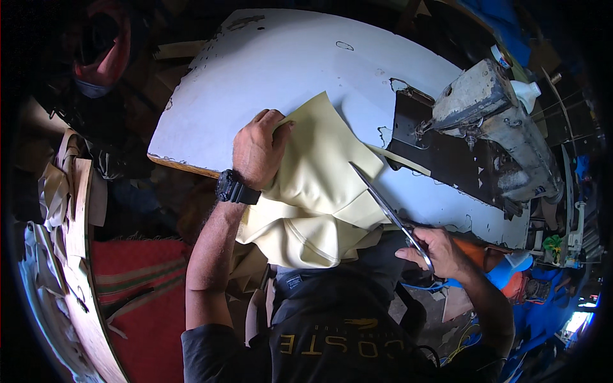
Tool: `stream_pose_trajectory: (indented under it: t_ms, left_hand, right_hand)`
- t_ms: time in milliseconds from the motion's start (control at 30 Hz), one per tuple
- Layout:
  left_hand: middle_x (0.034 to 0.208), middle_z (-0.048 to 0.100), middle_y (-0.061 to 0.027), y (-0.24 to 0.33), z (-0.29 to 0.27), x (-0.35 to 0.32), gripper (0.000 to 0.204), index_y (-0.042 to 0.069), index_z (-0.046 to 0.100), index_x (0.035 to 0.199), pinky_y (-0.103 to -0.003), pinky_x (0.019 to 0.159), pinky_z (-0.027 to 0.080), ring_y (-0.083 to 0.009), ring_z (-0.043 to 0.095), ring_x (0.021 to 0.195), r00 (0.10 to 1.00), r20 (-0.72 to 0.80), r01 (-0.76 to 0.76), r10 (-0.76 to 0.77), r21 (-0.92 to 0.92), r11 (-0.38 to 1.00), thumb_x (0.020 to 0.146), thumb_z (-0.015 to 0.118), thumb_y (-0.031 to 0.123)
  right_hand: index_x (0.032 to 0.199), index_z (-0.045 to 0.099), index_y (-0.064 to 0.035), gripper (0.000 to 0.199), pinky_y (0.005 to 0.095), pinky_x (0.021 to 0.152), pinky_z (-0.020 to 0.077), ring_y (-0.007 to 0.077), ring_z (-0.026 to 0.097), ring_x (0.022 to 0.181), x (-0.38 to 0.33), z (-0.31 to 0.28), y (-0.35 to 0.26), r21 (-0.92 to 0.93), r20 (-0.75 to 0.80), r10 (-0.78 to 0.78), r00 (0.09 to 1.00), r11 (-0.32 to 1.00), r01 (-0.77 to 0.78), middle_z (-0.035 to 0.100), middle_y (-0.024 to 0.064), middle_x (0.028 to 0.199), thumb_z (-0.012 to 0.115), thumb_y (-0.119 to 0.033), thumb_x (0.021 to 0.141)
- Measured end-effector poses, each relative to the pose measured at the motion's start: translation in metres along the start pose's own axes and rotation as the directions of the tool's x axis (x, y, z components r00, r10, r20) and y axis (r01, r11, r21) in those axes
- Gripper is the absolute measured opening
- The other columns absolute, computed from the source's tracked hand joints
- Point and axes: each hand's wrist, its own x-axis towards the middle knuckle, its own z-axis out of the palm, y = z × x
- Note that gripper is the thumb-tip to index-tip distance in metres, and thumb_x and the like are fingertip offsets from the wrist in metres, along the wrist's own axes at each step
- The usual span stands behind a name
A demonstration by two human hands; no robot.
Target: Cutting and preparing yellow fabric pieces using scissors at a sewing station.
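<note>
A pale yellow sheet (pixel 316 150) of smooth, pliant material is lying between the two hands, its upper part resting over the near edge of the white bench (pixel 268 70) and its lower part bunching in loose folds just above the person's lap. The left hand (pixel 260 148) is gripping the sheet's upper left edge, pinching it between the thumb and the curled fingers, while a black wristwatch (pixel 232 189) is sitting on that wrist. The right hand (pixel 433 250) is standing off to the lower right of the sheet, closing around the handles of a pair of metal scissors (pixel 387 209); their long blades are pointing up and left across the sheet's right side, the tips reaching over its surface near the right corner. Whether the blades are parting or meeting, one cannot tell. A narrow pale strip (pixel 412 163) is sticking out beyond the sheet's right edge, pointing toward the worn grey sewing machine (pixel 476 96), which is taking up the bench's right end and is standing well apart from both hands. A white bottle (pixel 526 96) is showing behind the machine. At lower left, a striped red cloth (pixel 140 319) is spreading beside a pale wooden board (pixel 81 210).
</note>
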Motion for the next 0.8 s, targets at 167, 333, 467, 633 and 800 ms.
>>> stream_pose_trajectory:
  t_ms: [167, 333, 467, 633, 800]
  left_hand:
    - [0.092, 0.065, -0.0164, -0.001, 0.0, 0.0, 0.018, 0.002, 0.064, 0.095, -0.047, 0.072, 0.052, -0.0403, 0.065, 0.084, 1.0, -0.011, -0.017, 0.017, -0.003, 1.0, 0.095, 0.067, 0.02]
    - [0.092, 0.065, -0.0167, 0.0, -0.001, 0.0, 0.018, 0.002, 0.064, 0.094, -0.048, 0.072, 0.051, -0.0405, 0.065, 0.083, 0.999, -0.016, -0.033, 0.033, -0.021, 0.999, 0.095, 0.066, 0.019]
    - [0.092, 0.066, -0.0183, -0.001, -0.002, 0.0, 0.019, 0.0, 0.066, 0.098, -0.045, 0.072, 0.052, -0.0405, 0.065, 0.083, 1.0, 0.011, 0.01, -0.01, -0.022, 1.0, 0.095, 0.068, 0.019]
    - [0.093, 0.066, -0.0181, -0.002, -0.002, 0.0, 0.019, 0.0, 0.066, 0.098, -0.045, 0.072, 0.052, -0.0407, 0.065, 0.083, 1.0, 0.001, 0.004, -0.004, -0.025, 1.0, 0.095, 0.068, 0.019]
    - [0.091, 0.065, -0.0164, -0.001, -0.002, -0.001, 0.018, 0.002, 0.062, 0.093, -0.049, 0.071, 0.051, -0.0401, 0.065, 0.083, 1.0, -0.002, 0.004, -0.004, -0.034, 0.999, 0.095, 0.066, 0.019]
  right_hand:
    - [0.075, 0.055, -0.0014, 0.052, 0.0359, 0.056, 0.0437, 0.0162, 0.05, 0.057, 0.012, -0.012, -0.016, 0.079, 0.127, 0.225, 0.966, 0.968, -0.237, 0.053, 0.0068, 0.06, 0.08, -0.045, 0.089]
    - [0.075, 0.054, -0.0013, 0.055, 0.0367, 0.056, 0.0436, 0.017, 0.05, 0.057, 0.035, -0.012, -0.026, 0.022, 0.083, 0.102, 0.991, 0.994, -0.104, 0.053, 0.0066, 0.061, 0.08, -0.048, 0.089]
    - [0.076, 0.055, -0.0012, 0.051, 0.0364, 0.055, 0.0433, 0.0158, 0.049, 0.056, 0.038, -0.007, -0.028, -0.02, 0.04, 0.082, 0.996, 0.996, -0.081, 0.052, 0.0055, 0.06, 0.078, -0.043, 0.091]
    - [0.079, 0.056, -0.0019, 0.043, 0.0319, 0.051, 0.0424, 0.0113, 0.051, 0.053, 0.036, -0.008, -0.029, 0.114, 0.109, 0.193, 0.975, 0.972, -0.205, 0.052, 0.002, 0.057, 0.079, -0.035, 0.092]
    - [0.082, 0.058, -0.0028, 0.039, 0.0283, 0.05, 0.0418, 0.0082, 0.052, 0.052, 0.05, -0.015, -0.035, 0.154, 0.175, 0.208, 0.962, 0.96, -0.235, 0.053, -0.0001, 0.057, 0.08, -0.033, 0.091]
